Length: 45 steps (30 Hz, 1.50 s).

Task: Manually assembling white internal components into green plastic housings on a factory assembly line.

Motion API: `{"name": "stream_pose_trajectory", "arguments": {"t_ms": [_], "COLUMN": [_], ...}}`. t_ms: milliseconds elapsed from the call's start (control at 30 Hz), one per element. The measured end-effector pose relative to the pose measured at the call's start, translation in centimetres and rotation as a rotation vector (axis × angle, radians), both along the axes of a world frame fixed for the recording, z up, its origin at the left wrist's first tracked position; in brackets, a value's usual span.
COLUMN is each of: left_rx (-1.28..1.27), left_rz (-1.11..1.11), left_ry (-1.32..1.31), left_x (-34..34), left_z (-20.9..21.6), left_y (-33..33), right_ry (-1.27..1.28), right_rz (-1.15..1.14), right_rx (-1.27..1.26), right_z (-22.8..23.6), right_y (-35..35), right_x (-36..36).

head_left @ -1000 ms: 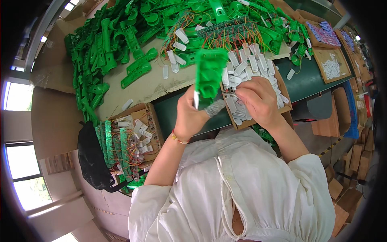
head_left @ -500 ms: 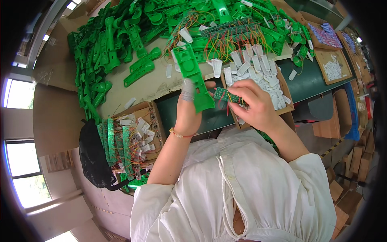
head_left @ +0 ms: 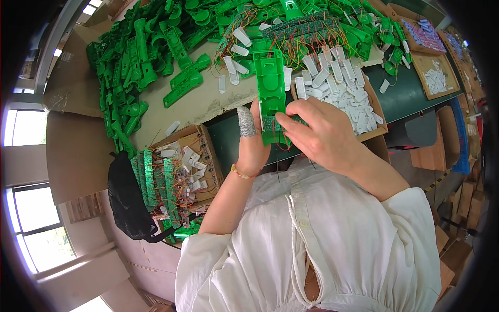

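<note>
My left hand (head_left: 252, 149), its thumb wrapped in grey material, grips a long green plastic housing shell (head_left: 271, 83) upright, with the hollow inner side facing me. Over the shell's lower part is my right hand (head_left: 326, 134), fingers bent and closed on a small green circuit board (head_left: 268, 125). The board lies in or against the shell's lower end, partly hidden by the fingers. Thin red and dark wires hang from it below the shell.
Green shells (head_left: 138, 57) are heaped at the back and left. Wired circuit boards (head_left: 301, 28) lie at the back. White plastic pieces fill a cardboard box (head_left: 378, 104) on the right. Another box (head_left: 208, 161) at the left holds boards and white parts, beside a black mesh bag (head_left: 123, 200).
My right hand has brought the circuit board left, onto the lower end of the shell. The shell has turned more upright and moved slightly right.
</note>
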<state>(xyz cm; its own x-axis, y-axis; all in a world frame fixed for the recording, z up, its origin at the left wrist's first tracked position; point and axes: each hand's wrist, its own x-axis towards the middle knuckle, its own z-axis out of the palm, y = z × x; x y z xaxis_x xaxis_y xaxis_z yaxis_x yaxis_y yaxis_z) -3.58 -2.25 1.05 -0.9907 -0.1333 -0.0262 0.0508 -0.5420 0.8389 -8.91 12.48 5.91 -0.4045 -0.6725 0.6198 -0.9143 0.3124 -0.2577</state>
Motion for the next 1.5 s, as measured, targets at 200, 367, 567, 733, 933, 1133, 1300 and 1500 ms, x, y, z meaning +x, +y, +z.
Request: {"name": "stream_pose_trajectory", "arguments": {"t_ms": [200, 367, 567, 733, 933, 1133, 1300, 1500], "left_rx": [-0.029, -0.069, -0.254, -0.204, -0.358, -0.045, -0.007, -0.195], "left_rz": [-0.133, -0.086, -0.04, -0.06, -0.065, -0.125, -0.138, -0.095], "left_ry": [0.015, -0.013, 0.019, -0.006, 0.017, -0.122, -0.047, -0.012], "left_x": [0.5, 0.5, 0.4, 0.5, 0.3, 0.2, 0.5, 0.7], "left_z": [-0.3, 0.1, -0.1, 0.2, -1.8, -1.8, -0.9, -1.9], "left_y": [-0.8, 0.1, 0.5, 0.4, 0.0, 0.3, 0.6, 0.3], "right_ry": [0.032, -0.084, -0.139, -0.185, -0.297, -0.37, -0.332, -0.481], "right_rz": [0.014, -0.025, -0.054, -0.046, -0.019, -0.012, -0.017, 0.015], "right_rx": [0.075, 0.014, 0.06, 0.016, -0.001, 0.032, 0.034, -0.004], "right_z": [0.5, -0.3, 0.2, -0.1, -1.9, -2.0, -1.5, -2.3], "right_y": [0.0, -0.2, -0.5, -0.5, -0.4, -0.4, 0.0, 0.3], "right_x": [0.0, 0.2, 0.3, 0.4, -0.1, -0.2, -0.4, -0.7]}}
